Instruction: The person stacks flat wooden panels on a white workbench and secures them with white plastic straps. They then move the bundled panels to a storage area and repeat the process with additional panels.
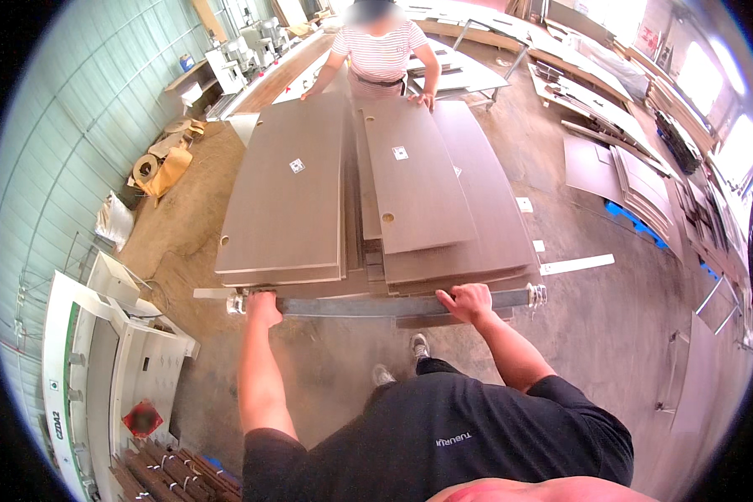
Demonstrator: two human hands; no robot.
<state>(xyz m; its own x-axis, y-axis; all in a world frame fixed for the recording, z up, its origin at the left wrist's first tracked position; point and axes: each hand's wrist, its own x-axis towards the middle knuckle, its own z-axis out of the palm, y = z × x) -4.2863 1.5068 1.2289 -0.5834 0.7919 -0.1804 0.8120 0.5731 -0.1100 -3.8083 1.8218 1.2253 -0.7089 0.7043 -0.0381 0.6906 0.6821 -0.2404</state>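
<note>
A long grey bar (351, 307) with shiny metal fittings at both ends runs across in front of me. My left hand (264, 309) is closed round it near its left end. Further right, my right hand (468, 302) grips the same bar, its fingers partly hidden behind it. Just beyond the bar lie stacks of flat brown-grey panels: a left stack (289, 201) and a right stack (418, 188), with wider panels (498, 217) under the right one. Small white labels and round holes show on the top panels. What carries the stacks is mostly hidden.
At the far end another person (378, 58) touches the panels with both hands. A white machine (142, 360) stands at my left, with bundled dark strips (163, 473) near it. Panels on a blue pallet (636, 224) lie to the right; a white strip (577, 264) sticks out beside the stack.
</note>
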